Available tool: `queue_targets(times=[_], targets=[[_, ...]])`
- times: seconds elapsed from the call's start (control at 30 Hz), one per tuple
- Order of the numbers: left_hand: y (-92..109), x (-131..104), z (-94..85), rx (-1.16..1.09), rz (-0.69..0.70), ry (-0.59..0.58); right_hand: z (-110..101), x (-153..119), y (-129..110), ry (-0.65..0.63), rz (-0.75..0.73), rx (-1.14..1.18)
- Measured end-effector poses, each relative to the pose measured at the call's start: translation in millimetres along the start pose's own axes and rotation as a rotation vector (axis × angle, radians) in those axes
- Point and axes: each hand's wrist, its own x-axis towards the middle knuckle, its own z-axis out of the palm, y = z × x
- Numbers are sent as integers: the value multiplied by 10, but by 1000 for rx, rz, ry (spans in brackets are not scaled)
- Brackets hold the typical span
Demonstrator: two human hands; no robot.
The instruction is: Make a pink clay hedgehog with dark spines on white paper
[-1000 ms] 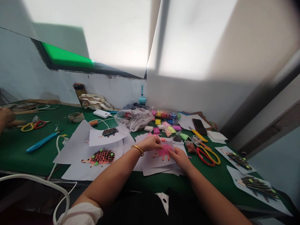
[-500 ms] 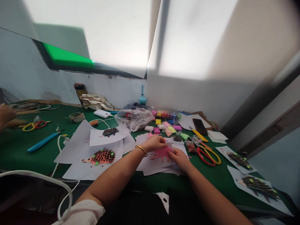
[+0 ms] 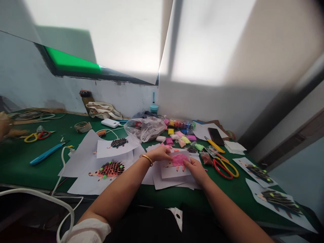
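Note:
A small white paper sheet [image 3: 174,173] bears a hedgehog shape with a pink clay body [image 3: 180,159], a pale snout and short legs. My left hand [image 3: 160,154], a gold bangle at its wrist, pinches the sheet near its upper left. On the opposite side, my right hand [image 3: 196,169] grips the right edge, thumb over the front by the pink clay. Beneath lie more loose white sheets [image 3: 162,184]. Small coloured clay packs [image 3: 169,141] lie just beyond my hands.
Finished-looking hedgehog pictures lie left [image 3: 110,170] and right [image 3: 277,202]. Red-and-yellow scissors [image 3: 225,168], a phone [image 3: 215,136] and a clear plastic bag [image 3: 145,128] surround the work area. A blue cutter [image 3: 47,153] and white cable [image 3: 64,168] are left. A person's blurred hand [image 3: 5,125] shows far left.
My hands have moved slightly apart, the left one shifting left. The sheet now lies more open to view, showing more of the pink hedgehog. The white cable at lower left has shifted.

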Motion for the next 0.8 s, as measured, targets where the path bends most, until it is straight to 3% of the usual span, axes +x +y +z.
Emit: queue_targets(times=[0.8], targets=[[-75, -16, 23, -35, -4, 11, -14, 36, 71, 29, 0, 46]])
